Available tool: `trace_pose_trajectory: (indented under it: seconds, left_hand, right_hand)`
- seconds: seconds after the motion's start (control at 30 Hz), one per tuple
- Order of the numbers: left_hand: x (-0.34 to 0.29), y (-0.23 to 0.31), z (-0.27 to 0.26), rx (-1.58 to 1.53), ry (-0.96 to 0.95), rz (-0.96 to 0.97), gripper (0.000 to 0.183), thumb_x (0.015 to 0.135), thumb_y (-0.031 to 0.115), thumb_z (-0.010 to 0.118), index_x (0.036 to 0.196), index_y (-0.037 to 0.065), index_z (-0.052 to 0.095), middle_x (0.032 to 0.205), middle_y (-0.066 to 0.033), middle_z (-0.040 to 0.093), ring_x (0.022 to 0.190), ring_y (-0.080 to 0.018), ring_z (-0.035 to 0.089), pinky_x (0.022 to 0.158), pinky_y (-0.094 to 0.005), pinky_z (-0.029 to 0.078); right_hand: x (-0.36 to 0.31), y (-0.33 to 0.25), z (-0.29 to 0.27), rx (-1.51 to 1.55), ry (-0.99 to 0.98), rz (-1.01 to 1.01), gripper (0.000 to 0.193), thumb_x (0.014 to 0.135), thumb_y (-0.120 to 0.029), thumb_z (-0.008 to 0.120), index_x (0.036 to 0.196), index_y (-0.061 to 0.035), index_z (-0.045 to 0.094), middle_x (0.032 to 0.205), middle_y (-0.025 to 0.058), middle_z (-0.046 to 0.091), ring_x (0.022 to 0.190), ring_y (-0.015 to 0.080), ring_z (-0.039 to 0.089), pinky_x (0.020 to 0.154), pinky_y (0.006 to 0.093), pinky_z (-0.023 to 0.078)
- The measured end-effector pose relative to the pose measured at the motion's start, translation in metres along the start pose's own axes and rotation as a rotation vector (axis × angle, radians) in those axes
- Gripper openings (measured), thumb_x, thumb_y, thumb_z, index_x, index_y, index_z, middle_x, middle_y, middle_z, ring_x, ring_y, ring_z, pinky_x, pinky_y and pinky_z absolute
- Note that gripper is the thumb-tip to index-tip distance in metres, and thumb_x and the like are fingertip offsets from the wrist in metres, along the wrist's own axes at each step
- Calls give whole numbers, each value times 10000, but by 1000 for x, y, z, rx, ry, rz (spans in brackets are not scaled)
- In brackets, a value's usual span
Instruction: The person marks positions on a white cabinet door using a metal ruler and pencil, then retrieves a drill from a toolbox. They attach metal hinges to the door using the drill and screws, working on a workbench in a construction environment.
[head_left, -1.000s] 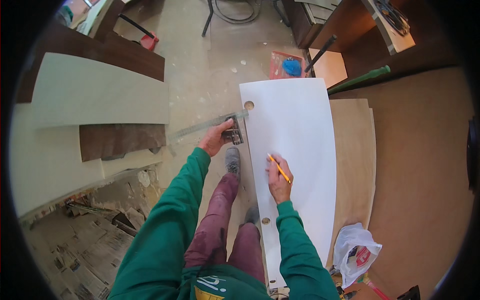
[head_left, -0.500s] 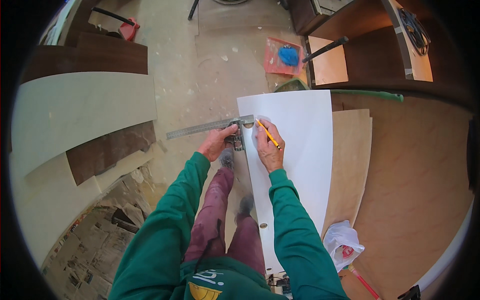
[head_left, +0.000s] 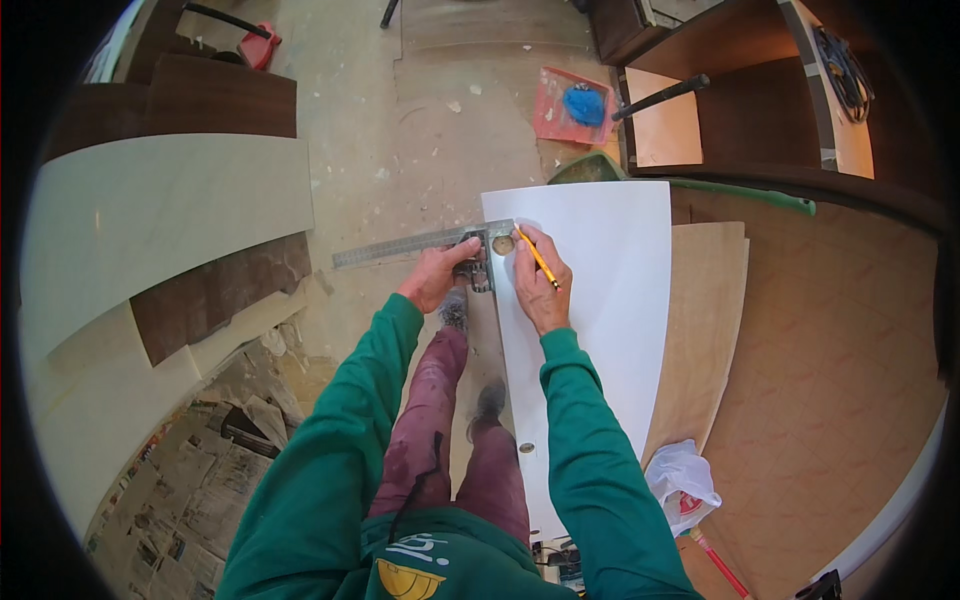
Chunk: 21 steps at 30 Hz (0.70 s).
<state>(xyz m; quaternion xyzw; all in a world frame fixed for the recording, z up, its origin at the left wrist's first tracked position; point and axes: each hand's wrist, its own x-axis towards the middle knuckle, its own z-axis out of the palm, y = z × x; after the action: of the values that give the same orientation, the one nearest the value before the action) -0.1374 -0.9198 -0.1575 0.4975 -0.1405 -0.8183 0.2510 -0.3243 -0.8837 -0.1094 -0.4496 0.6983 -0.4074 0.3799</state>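
The left hand (head_left: 437, 275) is gripping a metal combination square (head_left: 400, 248), its dark head sitting at the left edge of a long white board (head_left: 590, 350) and its ruler stretching leftward over the floor (head_left: 440, 150). The ruler's short right end is lying over the board, just beyond a round hole (head_left: 502, 244). The right hand (head_left: 543, 285) is holding a yellow pencil (head_left: 538, 258), its tip pointing in just beside that ruler end. Farther down the same edge, a second hole (head_left: 526, 448) is showing. A tan panel (head_left: 700, 320) is lying along the board's right side, and a white plastic bag (head_left: 675, 470) is sitting near its lower end.
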Motion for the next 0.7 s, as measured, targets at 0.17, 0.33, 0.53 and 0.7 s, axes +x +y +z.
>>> trace_pose_trajectory:
  seconds: [0.17,0.33,0.53,0.7]
  left_hand:
    - [0,0,1,9,2,-11,343,991,304,738,1175,19,691,1063,-57,684,959,-172,665,794,-364,610]
    - [-5,-11,-1,70,14,-58,321,988,298,743,1175,42,694,1052,-49,680,968,-172,665,807,-364,616]
    - [-25,-31,2,50,-4,-65,314,997,343,736,1190,102,681,1068,-12,673,1002,-146,653,852,-380,588]
    - [-32,-37,0,6,-13,-89,342,995,316,731,1225,70,674,1071,-32,671,1025,-158,648,838,-372,597]
  right_hand:
    - [0,7,-1,-28,2,-13,250,1022,-136,604,1237,-33,679,1095,194,759,1016,348,750,870,393,576]
    - [-17,10,-8,-89,-19,36,257,1021,-155,608,1239,-39,677,1106,199,756,1025,360,747,870,407,578]
    - [-47,6,-14,-96,-34,155,266,1030,-152,586,1258,-40,666,1156,197,749,1054,364,740,897,409,573]
    - [-54,5,-11,-55,-25,136,269,1039,-140,569,1272,-44,661,1164,188,747,1063,337,739,902,395,573]
